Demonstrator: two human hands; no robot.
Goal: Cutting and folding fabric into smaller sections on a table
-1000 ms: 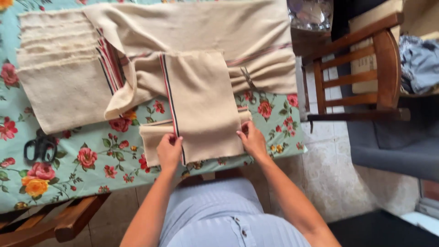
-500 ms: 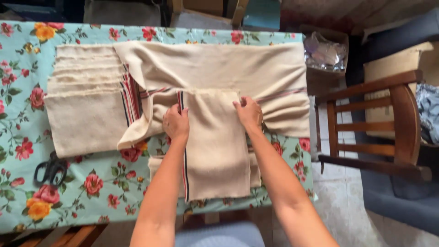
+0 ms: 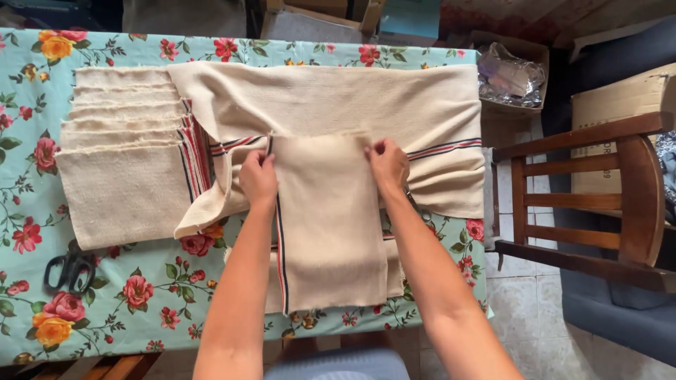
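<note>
both hands pinch the far edge of a folded striped cloth (image 3: 331,225) at table (image 3: 141,309) centre: left hand (image 3: 258,179) at 11 o'clock corner, right hand (image 3: 387,163) at 1 o'clock, fingers closed on fabric.

hands (image 3: 324,172): 2 | scissors (image 3: 68,271): 1 | wooden chair (image 3: 598,204): 1
</note>
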